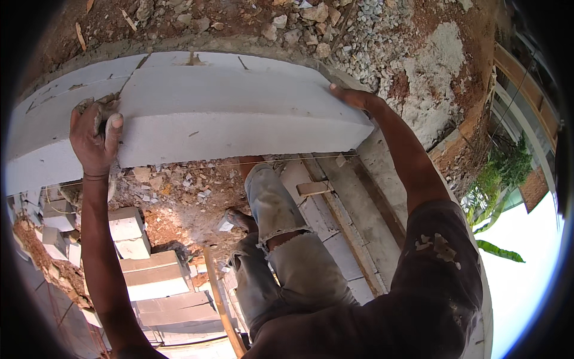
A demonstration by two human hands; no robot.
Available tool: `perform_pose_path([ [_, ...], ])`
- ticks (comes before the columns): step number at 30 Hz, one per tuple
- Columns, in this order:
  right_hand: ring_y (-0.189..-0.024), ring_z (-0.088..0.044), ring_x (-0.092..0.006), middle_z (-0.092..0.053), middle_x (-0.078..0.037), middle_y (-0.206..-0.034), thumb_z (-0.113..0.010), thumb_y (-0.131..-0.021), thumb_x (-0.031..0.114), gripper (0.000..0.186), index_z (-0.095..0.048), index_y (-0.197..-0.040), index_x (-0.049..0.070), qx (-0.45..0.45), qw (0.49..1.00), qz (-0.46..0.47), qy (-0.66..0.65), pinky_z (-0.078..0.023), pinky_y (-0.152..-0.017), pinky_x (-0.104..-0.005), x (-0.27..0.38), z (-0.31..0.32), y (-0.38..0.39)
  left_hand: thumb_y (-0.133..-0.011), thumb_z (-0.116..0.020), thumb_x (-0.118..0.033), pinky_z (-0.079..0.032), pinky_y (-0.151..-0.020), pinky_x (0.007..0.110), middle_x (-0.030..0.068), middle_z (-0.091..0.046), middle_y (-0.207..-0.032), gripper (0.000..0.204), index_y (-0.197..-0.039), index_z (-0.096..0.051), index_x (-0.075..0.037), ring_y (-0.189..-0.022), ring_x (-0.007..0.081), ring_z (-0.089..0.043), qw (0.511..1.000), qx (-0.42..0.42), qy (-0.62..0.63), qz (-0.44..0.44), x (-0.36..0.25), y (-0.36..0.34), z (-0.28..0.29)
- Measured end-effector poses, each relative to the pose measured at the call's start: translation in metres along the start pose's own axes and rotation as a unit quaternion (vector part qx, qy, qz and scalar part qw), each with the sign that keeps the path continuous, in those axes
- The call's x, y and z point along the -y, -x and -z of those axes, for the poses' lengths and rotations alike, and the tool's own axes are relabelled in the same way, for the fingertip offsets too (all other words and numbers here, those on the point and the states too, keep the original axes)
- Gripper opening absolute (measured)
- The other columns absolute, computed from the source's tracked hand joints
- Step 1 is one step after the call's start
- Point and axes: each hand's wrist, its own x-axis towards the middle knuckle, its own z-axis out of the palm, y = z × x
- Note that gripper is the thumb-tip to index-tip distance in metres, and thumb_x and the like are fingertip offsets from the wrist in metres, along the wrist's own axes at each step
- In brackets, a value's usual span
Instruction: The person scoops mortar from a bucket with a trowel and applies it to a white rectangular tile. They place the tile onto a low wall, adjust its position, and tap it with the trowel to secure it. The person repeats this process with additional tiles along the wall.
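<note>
A long white building block (233, 102) lies at the end of a row of similar blocks. My left hand (94, 139) is at the joint between this block and its neighbour (48, 125). Its fingers, caked with grey dirt, are curled and its thumb points up; what they close on, if anything, is hidden. My right hand (357, 99) grips the block's far right end, thumb over the top edge, the other fingers mostly out of sight. A thin string (287, 158) runs along the near lower side of the row.
Cut white blocks (134, 233) are stacked below at left, beside a wooden pole (218, 299). Long timber boards (353, 239) lie right of my legs. Rubble and gravel (373, 48) cover the ground beyond the row. Green plants (502, 167) show at right.
</note>
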Motion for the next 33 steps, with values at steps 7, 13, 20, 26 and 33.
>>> perform_pose_path([
  [7, -0.139, -0.041, -0.0338, -0.047, -0.023, -0.147, -0.028, -0.092, 0.079, 0.094, -0.042, -0.149, 0.005, -0.009, 0.997, -0.069, -0.039, -0.031, -0.116, -0.0444, 0.017, -0.039, 0.021, -0.091, -0.068, -0.045, -0.044, -0.077, 0.039, 0.0108, -0.068, -0.076, 0.043, -0.094, -0.069, -0.002, -0.067, 0.0296, -0.061, 0.999, 0.019, -0.021, 0.021, -0.016, -0.016, 0.002],
  [13, -0.142, -0.038, -0.0306, -0.044, -0.018, -0.15, -0.037, -0.096, 0.072, 0.089, -0.036, -0.151, 0.001, -0.13, 0.947, 0.195, -0.217, -0.026, -0.117, -0.0405, -0.036, -0.01, -0.035, -0.089, -0.067, -0.048, -0.05, -0.081, 0.046, 0.0147, -0.07, -0.092, 0.049, -0.108, -0.069, -0.003, -0.089, 0.0351, -0.064, 0.992, -0.026, -0.121, -0.002, -0.007, -0.017, -0.016],
  [20, -0.142, -0.037, -0.0308, -0.041, -0.02, -0.152, -0.038, -0.099, 0.065, 0.082, -0.039, -0.15, 0.002, -0.172, 0.942, 0.188, -0.216, -0.023, -0.119, -0.0389, 0.088, -0.04, 0.051, -0.089, -0.059, -0.055, -0.049, -0.082, 0.048, 0.0168, -0.068, -0.089, 0.054, -0.107, -0.067, -0.005, -0.089, 0.0386, -0.064, 0.986, 0.009, 0.005, 0.168, -0.048, -0.029, 0.015],
  [26, -0.142, -0.038, -0.0326, -0.04, -0.024, -0.152, -0.042, -0.104, 0.05, 0.07, -0.034, -0.151, -0.002, -0.28, 0.91, 0.231, -0.2, -0.028, -0.117, -0.0386, 0.091, -0.086, 0.118, -0.089, -0.068, -0.045, -0.044, -0.096, 0.045, 0.0199, -0.06, -0.127, 0.052, -0.125, -0.063, -0.008, -0.11, 0.035, -0.059, 0.905, -0.371, 0.03, 0.205, -0.108, 0.078, 0.04],
  [33, -0.132, -0.047, -0.0378, -0.045, -0.029, -0.144, -0.051, -0.102, 0.036, 0.067, -0.035, -0.147, -0.01, -0.353, 0.897, 0.155, -0.219, -0.037, -0.11, -0.0415, 0.018, -0.197, 0.179, -0.094, -0.058, -0.05, -0.043, -0.105, 0.046, 0.036, -0.053, -0.132, 0.076, -0.138, -0.045, 0.011, -0.127, 0.0478, -0.051, 0.553, -0.048, 0.279, 0.783, -0.186, 0.501, -0.097],
])
